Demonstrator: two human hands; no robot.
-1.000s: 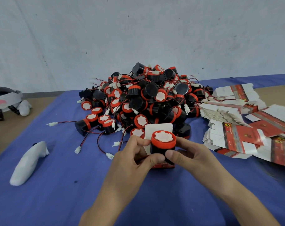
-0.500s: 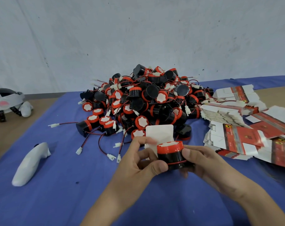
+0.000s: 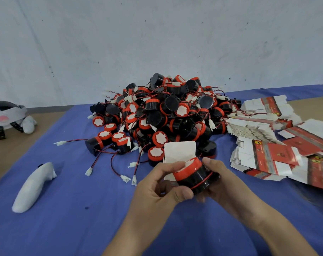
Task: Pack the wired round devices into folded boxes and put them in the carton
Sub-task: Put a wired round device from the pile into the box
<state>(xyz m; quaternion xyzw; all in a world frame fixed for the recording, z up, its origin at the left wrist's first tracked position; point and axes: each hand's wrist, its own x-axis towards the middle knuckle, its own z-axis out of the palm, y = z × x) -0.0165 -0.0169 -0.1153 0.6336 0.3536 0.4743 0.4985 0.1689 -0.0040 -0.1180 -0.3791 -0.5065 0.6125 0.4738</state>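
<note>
White and cut off by the frame edge, one headset (image 3: pixel 6 115) lies far left of the left hand (image 3: pixel 157 189). One white controller (image 3: pixel 34 185) rests nearer, on the blue-clothed counter (image 3: pixel 83 228). Beyond both hands is a pile (image 3: pixel 166 115) of black-and-red devices, too tangled in wires to count. The left hand's thumb and fingers curl round the red rim of one tilted device (image 3: pixel 192 176). The right hand (image 3: pixel 223 183) grips its black base. Just behind the device stands a box (image 3: pixel 180 151), of which only a white flap shows. Right of the right hand lie fanned flat boxes (image 3: pixel 267 145), red and white, their print too blurred to read and some cut off.
</note>
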